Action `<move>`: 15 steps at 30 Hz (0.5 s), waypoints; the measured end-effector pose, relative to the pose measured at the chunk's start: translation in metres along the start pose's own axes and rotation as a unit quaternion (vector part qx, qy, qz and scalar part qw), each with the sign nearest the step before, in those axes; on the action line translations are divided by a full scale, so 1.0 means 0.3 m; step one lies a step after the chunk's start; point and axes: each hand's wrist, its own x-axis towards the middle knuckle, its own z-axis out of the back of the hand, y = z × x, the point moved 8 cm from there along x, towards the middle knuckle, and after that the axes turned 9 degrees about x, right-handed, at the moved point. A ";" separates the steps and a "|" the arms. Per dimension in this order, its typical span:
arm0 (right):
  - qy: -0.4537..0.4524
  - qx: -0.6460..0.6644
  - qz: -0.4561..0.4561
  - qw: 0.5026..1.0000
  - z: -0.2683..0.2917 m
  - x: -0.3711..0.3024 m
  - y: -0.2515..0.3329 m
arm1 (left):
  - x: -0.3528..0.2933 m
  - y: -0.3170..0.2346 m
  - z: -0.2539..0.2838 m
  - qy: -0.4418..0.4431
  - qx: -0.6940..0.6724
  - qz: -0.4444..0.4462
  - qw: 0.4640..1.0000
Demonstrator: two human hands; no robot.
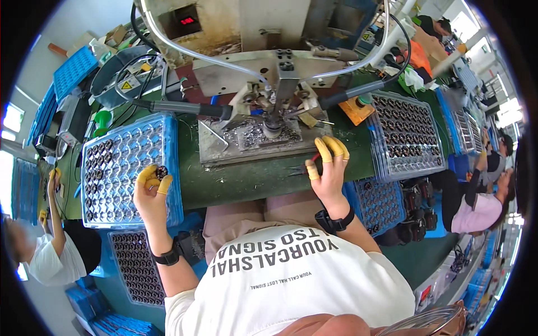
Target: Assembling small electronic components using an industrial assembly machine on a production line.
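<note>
On the left part of the green bench [246, 179], the left hand [150, 190] sits over the near right corner of a blue tray [126, 165] full of round pockets. Its thumb and fingers, capped in yellow rubber covers, are pinched narrowly around a small dark round part [162, 172], which is held just above the tray's right edge. Many pockets along the tray's left side already hold similar dark parts; those toward its right side show bare.

Near the middle of the bench's front edge, the right hand [328, 168] is raised with its fingers half curled and close together, also wearing yellow covers. Whether it grips anything I cannot tell for sure; a thin tool with red handles [305, 166] lies just beside it on the bench, at the fingers.

Behind both hands, a grey metal plate [255, 140] littered with metal scraps carries a small press-like fixture [277, 103]. 2 pen-shaped tools [179, 107] point into it from left and right. Toward the right edge of the bench stands a second tray [406, 134], filled with dark parts. Another blue tray [378, 204] lies lower at the right, near the wrist. A further tray of dark parts [137, 266] sits below the left forearm. Other people work at both sides.
</note>
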 end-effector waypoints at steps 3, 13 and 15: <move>0.004 -0.001 0.005 1.000 -0.010 -0.004 0.003 | -0.005 -0.001 -0.002 0.007 0.008 -0.012 1.000; -0.003 -0.006 -0.007 1.000 -0.014 -0.006 0.003 | -0.004 -0.060 -0.012 0.017 0.103 -0.047 0.993; 0.000 -0.012 -0.009 1.000 -0.014 -0.003 0.002 | 0.000 -0.051 -0.019 0.022 0.097 -0.045 0.994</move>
